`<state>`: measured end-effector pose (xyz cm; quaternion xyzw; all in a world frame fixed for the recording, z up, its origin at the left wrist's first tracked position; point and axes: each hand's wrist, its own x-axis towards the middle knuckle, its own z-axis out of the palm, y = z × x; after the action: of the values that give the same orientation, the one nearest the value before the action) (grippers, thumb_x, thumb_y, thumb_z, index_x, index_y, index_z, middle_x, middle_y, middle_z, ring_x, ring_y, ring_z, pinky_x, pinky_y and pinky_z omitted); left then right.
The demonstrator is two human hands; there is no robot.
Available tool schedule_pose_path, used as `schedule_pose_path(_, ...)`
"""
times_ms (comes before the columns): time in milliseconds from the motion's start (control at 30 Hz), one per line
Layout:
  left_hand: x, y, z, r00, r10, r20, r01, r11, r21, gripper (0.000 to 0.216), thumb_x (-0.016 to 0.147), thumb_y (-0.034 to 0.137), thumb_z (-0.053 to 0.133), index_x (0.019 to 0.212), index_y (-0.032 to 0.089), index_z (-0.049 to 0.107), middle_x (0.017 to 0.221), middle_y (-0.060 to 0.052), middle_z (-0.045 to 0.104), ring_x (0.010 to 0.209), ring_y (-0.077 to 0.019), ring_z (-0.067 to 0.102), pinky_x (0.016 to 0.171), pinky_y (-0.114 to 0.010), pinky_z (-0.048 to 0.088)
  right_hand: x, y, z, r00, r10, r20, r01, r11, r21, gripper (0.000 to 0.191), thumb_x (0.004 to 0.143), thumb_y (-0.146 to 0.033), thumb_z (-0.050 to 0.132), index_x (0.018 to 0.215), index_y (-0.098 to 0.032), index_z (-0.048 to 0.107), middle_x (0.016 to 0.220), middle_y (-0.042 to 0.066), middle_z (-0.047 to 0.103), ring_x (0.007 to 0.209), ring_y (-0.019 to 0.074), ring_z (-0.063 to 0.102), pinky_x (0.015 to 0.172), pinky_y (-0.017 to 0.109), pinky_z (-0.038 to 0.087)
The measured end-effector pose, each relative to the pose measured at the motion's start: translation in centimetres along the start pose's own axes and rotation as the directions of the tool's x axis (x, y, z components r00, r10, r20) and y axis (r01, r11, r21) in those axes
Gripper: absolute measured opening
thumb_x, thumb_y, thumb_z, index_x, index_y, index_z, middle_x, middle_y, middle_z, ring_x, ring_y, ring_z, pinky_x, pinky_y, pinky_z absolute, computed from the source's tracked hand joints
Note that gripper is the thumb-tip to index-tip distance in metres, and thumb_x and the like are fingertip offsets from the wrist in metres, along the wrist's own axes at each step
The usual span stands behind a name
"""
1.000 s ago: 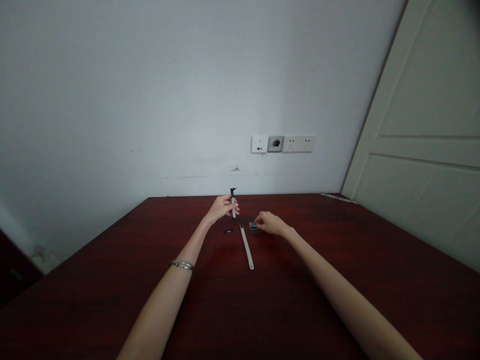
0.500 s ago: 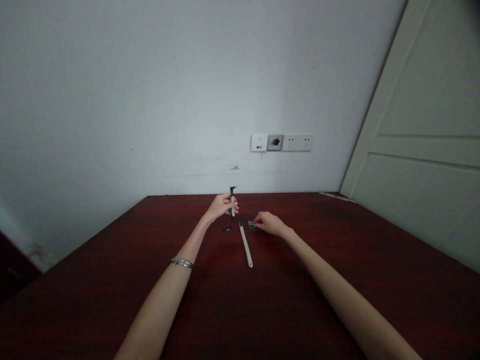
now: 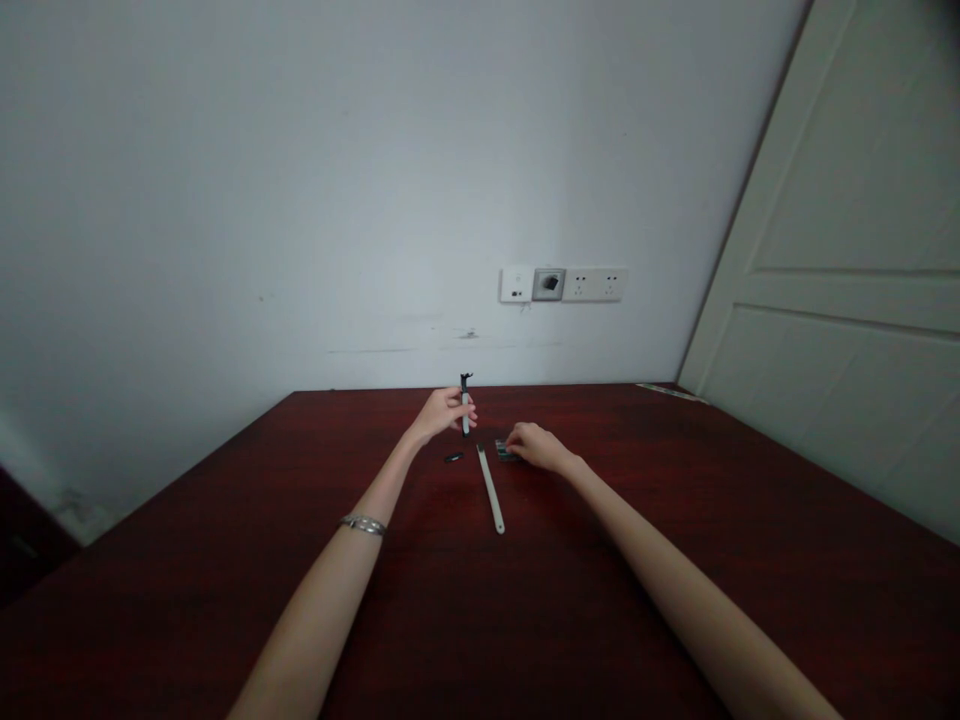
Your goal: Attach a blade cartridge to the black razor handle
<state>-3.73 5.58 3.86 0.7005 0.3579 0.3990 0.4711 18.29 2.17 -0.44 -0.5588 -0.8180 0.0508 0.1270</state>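
Observation:
My left hand (image 3: 444, 412) is closed round a thin black and white stick-like tool (image 3: 465, 398), holding it upright above the dark red table (image 3: 480, 600). My right hand (image 3: 534, 445) rests on the table with its fingers curled on a small dark packet (image 3: 502, 450). Between the hands a long white handle (image 3: 491, 489) lies flat, pointing toward me. A tiny black piece (image 3: 453, 457) lies just below my left hand. A silver bracelet (image 3: 364, 524) is on my left wrist.
A white wall rises right behind the table's far edge, with a row of sockets (image 3: 564, 285). A pale door (image 3: 847, 300) stands at the right. A thin flat strip (image 3: 671, 392) lies at the table's back right corner.
Nearly nothing differs. Both hands stay where they were; the view has shifted very slightly.

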Motion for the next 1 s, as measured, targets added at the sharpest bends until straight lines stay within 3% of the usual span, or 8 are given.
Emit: schedule_pose_path(1000,0.06,-0.17,-0.10,1.000,0.001,0.014,-0.001,1.000,-0.003,0.023,0.074,0.027,0.065,0.087,0.012,0.054,0.075,-0.010,0.068,0.063,-0.0188,0.068,0.049,-0.023,0.050,-0.39,-0.23,0.00,0.997,-0.071,-0.006,0.070,0.994,-0.085,0.028,0.092,-0.028,0.041,0.097,-0.022,0.068,0.104,0.006,0.060,0.093,0.0159,0.058,0.072,0.021,0.040)
